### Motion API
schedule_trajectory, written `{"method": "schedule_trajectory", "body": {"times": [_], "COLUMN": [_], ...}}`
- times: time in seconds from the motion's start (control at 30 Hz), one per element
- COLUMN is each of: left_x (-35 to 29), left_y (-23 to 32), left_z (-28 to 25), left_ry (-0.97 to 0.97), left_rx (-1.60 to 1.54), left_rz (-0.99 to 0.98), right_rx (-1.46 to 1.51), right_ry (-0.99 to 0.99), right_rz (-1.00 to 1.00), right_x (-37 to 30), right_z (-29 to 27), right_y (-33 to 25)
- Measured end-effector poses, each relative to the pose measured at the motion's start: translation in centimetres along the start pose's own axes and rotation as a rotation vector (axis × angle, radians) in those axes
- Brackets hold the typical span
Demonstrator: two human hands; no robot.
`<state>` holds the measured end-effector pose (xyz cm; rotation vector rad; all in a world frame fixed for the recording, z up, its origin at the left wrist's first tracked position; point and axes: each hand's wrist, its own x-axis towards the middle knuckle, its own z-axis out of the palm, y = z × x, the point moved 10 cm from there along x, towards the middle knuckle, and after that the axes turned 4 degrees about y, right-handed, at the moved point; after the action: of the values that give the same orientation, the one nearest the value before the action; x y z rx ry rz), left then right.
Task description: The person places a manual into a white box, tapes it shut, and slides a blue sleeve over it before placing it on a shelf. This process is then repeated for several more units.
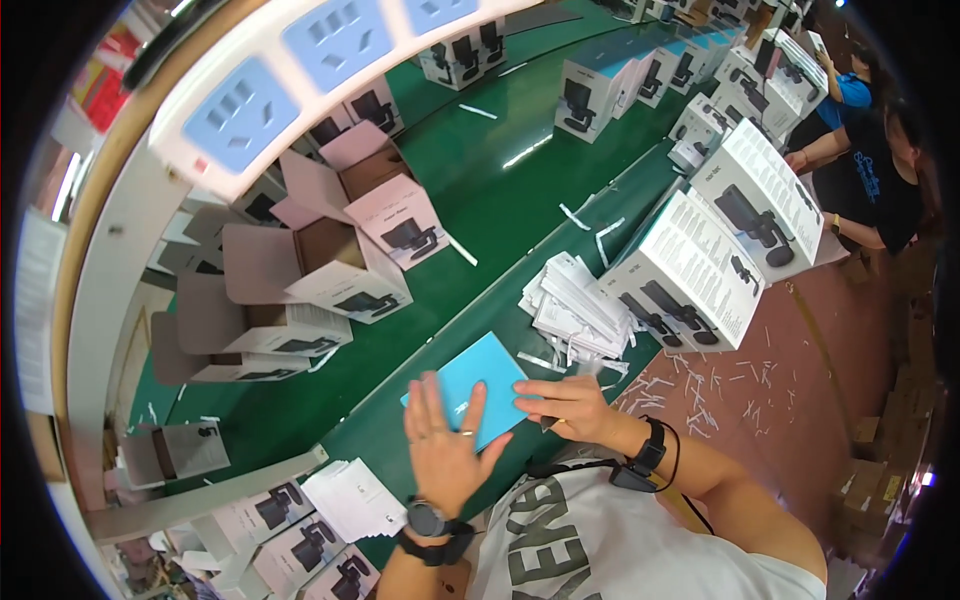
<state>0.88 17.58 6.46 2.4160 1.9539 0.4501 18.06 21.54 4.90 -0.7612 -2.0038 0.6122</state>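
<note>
Head view: we are resting left hand palm-down on blue panel, fingers parted, not gripping; touching panel's right edge with right hand, fingers nearly together, grip unclear. Panel is lying on green table, near white leaflets.

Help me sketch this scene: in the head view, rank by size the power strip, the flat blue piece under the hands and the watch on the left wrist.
1. Power strip, probably enlarged by nearness to the camera
2. Blue piece, partly covered
3. Watch
</note>
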Motion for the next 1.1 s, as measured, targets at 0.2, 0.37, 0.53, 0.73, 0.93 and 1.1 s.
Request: {"method": "schedule_trajectory", "body": {"times": [0.2,0.37,0.53,0.73,0.93,1.1], "left_x": [3.1,11.6,29.7,49.7,54.4,44.1], "left_y": [-1.1,2.3,4.1,6.1,6.3,-2.2], "left_z": [-2.2,-3.1,-1.2,15.7,18.4,7.3], "left_ry": [-0.062,-0.070,0.097,0.085,0.003,-0.326], "left_rx": [-0.207,-0.148,-0.129,0.054,0.056,0.045], "left_rz": [0.087,0.158,0.033,0.075,0.098,0.019], "right_rx": [0.181,0.241,0.411,0.379,0.358,0.519], "right_ry": [0.008,0.198,-0.034,0.075,0.164,0.085], "right_rz": [-0.036,0.285,0.611,0.927,0.951,1.156], "right_x": [0.5,-0.8,-11.4,-17.0,-20.7,-19.7], "right_z": [-0.9,-6.1,-9.4,-13.9,-14.9,-12.5], "right_y": [1.3,4.8,7.5,8.4,10.5,10.3]}}
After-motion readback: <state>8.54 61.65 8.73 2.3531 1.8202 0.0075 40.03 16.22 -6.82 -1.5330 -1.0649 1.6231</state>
